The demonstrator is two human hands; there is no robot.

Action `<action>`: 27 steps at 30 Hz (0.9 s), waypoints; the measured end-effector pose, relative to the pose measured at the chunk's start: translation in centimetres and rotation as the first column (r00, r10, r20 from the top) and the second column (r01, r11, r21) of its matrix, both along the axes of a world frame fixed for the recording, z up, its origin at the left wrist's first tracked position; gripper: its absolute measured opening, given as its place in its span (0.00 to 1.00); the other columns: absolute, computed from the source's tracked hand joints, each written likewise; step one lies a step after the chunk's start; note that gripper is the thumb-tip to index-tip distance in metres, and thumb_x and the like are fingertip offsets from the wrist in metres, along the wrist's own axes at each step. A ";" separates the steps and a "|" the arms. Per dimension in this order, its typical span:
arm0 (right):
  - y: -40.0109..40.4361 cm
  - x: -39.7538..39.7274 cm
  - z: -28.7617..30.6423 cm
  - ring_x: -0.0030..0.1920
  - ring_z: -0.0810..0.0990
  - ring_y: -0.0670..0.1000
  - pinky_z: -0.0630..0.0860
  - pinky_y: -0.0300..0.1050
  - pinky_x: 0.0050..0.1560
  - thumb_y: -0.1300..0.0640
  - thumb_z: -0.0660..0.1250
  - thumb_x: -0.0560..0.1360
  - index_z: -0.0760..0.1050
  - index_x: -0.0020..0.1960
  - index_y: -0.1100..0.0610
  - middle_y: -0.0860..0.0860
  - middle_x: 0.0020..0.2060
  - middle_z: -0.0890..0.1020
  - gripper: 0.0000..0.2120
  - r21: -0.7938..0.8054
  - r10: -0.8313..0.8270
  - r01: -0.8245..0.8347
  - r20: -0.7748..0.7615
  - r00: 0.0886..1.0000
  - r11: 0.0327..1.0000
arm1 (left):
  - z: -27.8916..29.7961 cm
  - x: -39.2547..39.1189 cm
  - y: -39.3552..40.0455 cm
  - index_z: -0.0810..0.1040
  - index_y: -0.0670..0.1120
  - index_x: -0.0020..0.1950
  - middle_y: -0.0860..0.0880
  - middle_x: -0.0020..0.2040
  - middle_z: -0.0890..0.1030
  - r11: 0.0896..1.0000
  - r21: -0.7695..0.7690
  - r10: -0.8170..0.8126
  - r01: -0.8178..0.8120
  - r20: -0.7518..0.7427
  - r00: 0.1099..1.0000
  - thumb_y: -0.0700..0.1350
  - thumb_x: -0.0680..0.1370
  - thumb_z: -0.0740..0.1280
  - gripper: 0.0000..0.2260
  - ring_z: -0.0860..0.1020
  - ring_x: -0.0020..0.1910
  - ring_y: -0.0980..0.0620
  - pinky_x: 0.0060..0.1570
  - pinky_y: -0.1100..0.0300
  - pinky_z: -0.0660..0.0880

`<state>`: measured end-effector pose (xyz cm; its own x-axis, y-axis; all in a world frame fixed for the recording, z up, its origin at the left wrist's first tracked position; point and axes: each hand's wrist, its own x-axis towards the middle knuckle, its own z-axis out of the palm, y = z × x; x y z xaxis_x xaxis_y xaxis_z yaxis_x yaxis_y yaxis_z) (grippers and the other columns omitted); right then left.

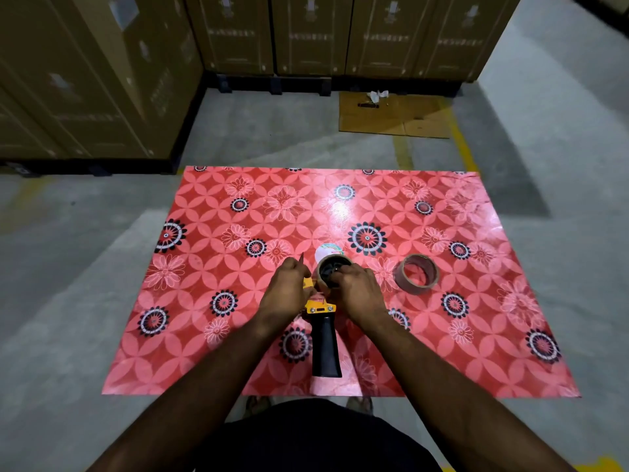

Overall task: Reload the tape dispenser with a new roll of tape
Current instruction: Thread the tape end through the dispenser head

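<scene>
At the near edge of the bench (pixel 211 362), about midway along it, the tape dispenser (pixel 321 310) lies with its black handle (pixel 326 349) pointing back toward the person and its yellow frame toward the far edge. Both hands work at its head. The left hand (pixel 287 291) pinches the yellow front part, fingers curled round it, with a thin pointed strip, perhaps a tape end or the blade guard, sticking up beside the knuckles; which it is cannot be told. The right hand (pixel 357 289) curls over a brown ring (pixel 332 267) seated round the dispenser's dark hub, gripping its right side.

Judging by the thin wall of that ring, it looks like a spent core or a nearly finished roll, so the step in hand is probably pulling the old one off the hub, though seating a roll cannot be ruled out. A small round white object (pixel 327 251) lies just beyond the hands.

Farther right, well apart from the dispenser, a brown tape roll (pixel 417 274) lies on the bench, untouched; this appears to be the new roll.

The next move would call for the left hand to steady the frame while the right slides the ring straight off the hub, then reaches right for the fresh roll, minding which way the tape unwinds.
</scene>
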<state>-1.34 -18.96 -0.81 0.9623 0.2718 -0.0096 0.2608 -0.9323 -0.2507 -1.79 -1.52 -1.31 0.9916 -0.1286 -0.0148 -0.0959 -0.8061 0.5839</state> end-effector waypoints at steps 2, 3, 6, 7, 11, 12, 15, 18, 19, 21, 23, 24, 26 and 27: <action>0.1 0.1 -0.2 0.50 0.82 0.58 0.73 0.50 0.49 0.50 0.76 0.69 0.85 0.49 0.53 0.53 0.44 0.85 0.11 0.004 -0.001 0.001 0.032 0.999 1.000 | -0.1 -0.1 -0.1 0.80 0.44 0.57 0.47 0.55 0.73 1.000 0.005 -0.001 0.001 -0.011 1.000 0.44 0.70 0.77 0.17 0.76 0.53 0.48 0.53 0.57 0.74; 0.1 0.1 -0.1 0.49 0.82 0.58 0.74 0.49 0.49 0.50 0.75 0.70 0.85 0.49 0.54 0.54 0.44 0.85 0.12 0.008 0.012 -0.012 0.027 1.000 1.000 | -0.2 -0.1 -0.2 0.81 0.44 0.56 0.46 0.55 0.73 1.000 0.021 -0.005 0.006 -0.012 1.000 0.46 0.69 0.77 0.17 0.75 0.54 0.48 0.54 0.58 0.74; 0.2 0.4 0.3 0.47 0.81 0.60 0.75 0.50 0.46 0.49 0.72 0.71 0.85 0.51 0.58 0.57 0.45 0.84 0.14 0.004 0.059 -0.059 -0.008 0.998 0.998 | 0.0 0.3 -0.9 0.84 0.44 0.50 0.46 0.54 0.71 0.996 0.085 -0.006 0.009 -0.037 0.999 0.53 0.67 0.78 0.18 0.70 0.56 0.48 0.55 0.55 0.73; 0.2 0.5 0.5 0.47 0.81 0.60 0.76 0.50 0.45 0.50 0.72 0.71 0.85 0.51 0.59 0.57 0.45 0.84 0.14 -0.006 0.075 -0.075 -0.022 0.997 0.997 | 0.1 0.5 -1.3 0.85 0.44 0.48 0.46 0.54 0.69 0.993 0.117 -0.002 0.009 -0.058 0.998 0.55 0.66 0.78 0.19 0.69 0.56 0.48 0.55 0.53 0.73; 0.5 0.6 0.6 0.41 0.82 0.61 0.70 0.45 0.37 0.56 0.76 0.67 0.84 0.46 0.59 0.57 0.41 0.83 0.09 -0.010 0.105 -0.105 -0.049 0.993 0.994 | 0.4 0.9 -2.6 0.84 0.43 0.48 0.45 0.56 0.67 0.960 0.281 0.019 0.005 -0.083 0.996 0.52 0.70 0.75 0.14 0.69 0.57 0.45 0.52 0.50 0.74; 0.5 0.6 0.5 0.41 0.82 0.61 0.69 0.45 0.36 0.57 0.76 0.67 0.83 0.44 0.59 0.57 0.41 0.82 0.09 -0.005 0.106 -0.106 -0.048 0.993 0.994 | 0.4 0.9 -2.7 0.83 0.41 0.48 0.45 0.56 0.67 0.958 0.287 0.026 -0.002 -0.082 0.996 0.49 0.71 0.73 0.12 0.69 0.57 0.45 0.51 0.50 0.74; 0.6 0.8 0.4 0.43 0.82 0.61 0.73 0.47 0.39 0.59 0.77 0.67 0.82 0.45 0.61 0.58 0.43 0.82 0.09 0.013 0.132 -0.131 -0.060 0.989 0.991 | 0.1 1.0 -2.5 0.79 0.38 0.42 0.45 0.54 0.67 0.971 0.241 0.021 -0.001 -0.082 0.996 0.42 0.73 0.69 0.07 0.68 0.54 0.46 0.47 0.51 0.72; 0.2 1.3 0.8 0.46 0.81 0.61 0.73 0.49 0.41 0.57 0.75 0.70 0.82 0.48 0.63 0.59 0.46 0.82 0.11 0.016 0.184 -0.183 -0.061 0.981 0.983 | -0.7 1.1 -1.8 0.75 0.41 0.37 0.47 0.52 0.66 0.987 0.157 -0.010 0.024 -0.087 0.996 0.39 0.71 0.69 0.05 0.68 0.52 0.48 0.45 0.51 0.72; 0.0 1.5 0.9 0.47 0.81 0.61 0.72 0.49 0.41 0.55 0.74 0.72 0.82 0.49 0.63 0.59 0.47 0.82 0.12 0.016 0.197 -0.196 -0.065 0.978 0.980 | -1.1 1.2 -1.5 0.75 0.41 0.37 0.48 0.52 0.66 0.990 0.134 -0.029 0.039 -0.076 0.997 0.37 0.71 0.68 0.04 0.68 0.51 0.48 0.44 0.53 0.73; -0.7 1.7 1.3 0.49 0.80 0.59 0.69 0.47 0.41 0.51 0.72 0.75 0.82 0.51 0.62 0.58 0.49 0.82 0.14 0.022 0.210 -0.209 -0.077 0.975 0.978 | -1.8 1.5 -0.7 0.76 0.38 0.40 0.51 0.49 0.67 0.999 0.023 -0.041 0.043 -0.089 0.995 0.35 0.72 0.67 0.01 0.70 0.49 0.50 0.40 0.63 0.72; -0.9 1.9 1.5 0.50 0.81 0.59 0.71 0.47 0.41 0.49 0.71 0.76 0.82 0.52 0.61 0.57 0.50 0.82 0.15 0.008 0.210 -0.211 -0.089 0.974 0.978 | -2.0 1.8 0.1 0.76 0.39 0.44 0.52 0.49 0.68 0.997 -0.043 -0.075 0.070 -0.106 0.992 0.36 0.72 0.67 0.03 0.72 0.47 0.53 0.36 0.69 0.69; -0.7 1.9 1.6 0.50 0.81 0.59 0.73 0.48 0.42 0.48 0.71 0.76 0.82 0.53 0.61 0.57 0.51 0.82 0.15 -0.009 0.202 -0.203 -0.090 0.975 0.979 | -2.1 1.8 0.4 0.75 0.40 0.43 0.51 0.50 0.68 0.995 -0.033 -0.095 0.092 -0.099 0.991 0.37 0.71 0.68 0.04 0.72 0.47 0.54 0.37 0.67 0.70; 0.0 1.6 1.6 0.53 0.81 0.59 0.75 0.49 0.44 0.49 0.71 0.76 0.81 0.55 0.60 0.57 0.52 0.82 0.15 -0.060 0.187 -0.192 -0.085 0.979 0.980 | -2.1 1.8 0.5 0.74 0.41 0.41 0.49 0.51 0.68 0.995 -0.020 -0.101 0.100 -0.088 0.991 0.37 0.70 0.67 0.03 0.72 0.47 0.54 0.38 0.63 0.72; 0.4 1.3 1.3 0.56 0.80 0.59 0.75 0.50 0.46 0.51 0.71 0.76 0.80 0.58 0.61 0.57 0.54 0.81 0.16 -0.094 0.194 -0.201 -0.077 0.978 0.975 | -2.1 1.7 0.4 0.73 0.42 0.40 0.49 0.52 0.69 0.996 -0.015 -0.089 0.088 -0.092 0.992 0.36 0.70 0.67 0.04 0.72 0.47 0.53 0.38 0.61 0.72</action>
